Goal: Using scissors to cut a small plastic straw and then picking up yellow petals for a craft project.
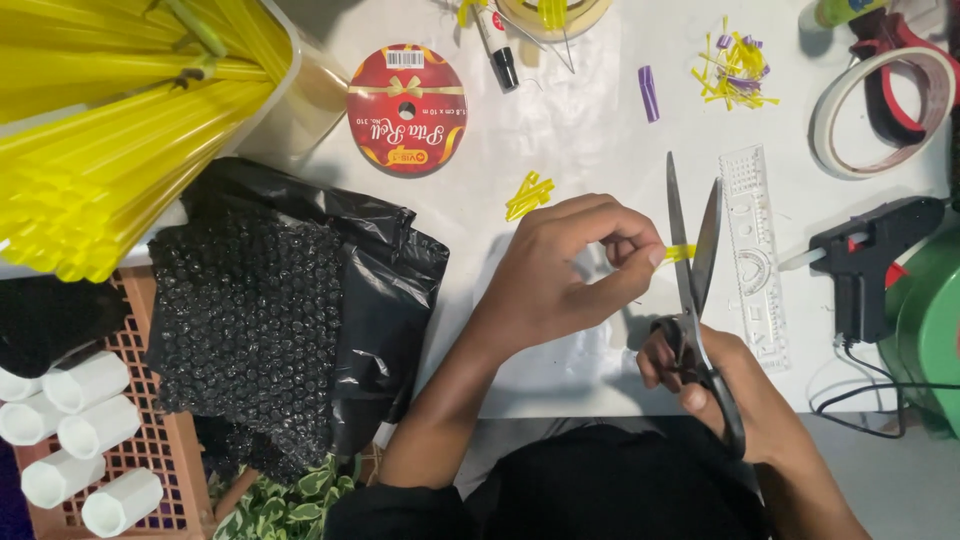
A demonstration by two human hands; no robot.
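My left hand [565, 265] pinches a short yellow straw piece [680, 252] between thumb and fingers. The straw's free end lies between the spread blades of a pair of black-handled scissors [697, 290]. My right hand [730, 385] grips the scissor handles near the table's front edge, blades pointing away from me. A small heap of cut yellow straw bits [528, 195] lies on the white table [590, 120] just beyond my left hand.
Long yellow straws [110, 120] fill a clear tub at the left, above black bubble wrap [270, 310] and a red crate [150, 440] with white tubes. Red ribbon spool [406, 108], clear ruler [755, 255], black glue gun [870, 260], tape roll [880, 110], purple and yellow scraps [735, 72].
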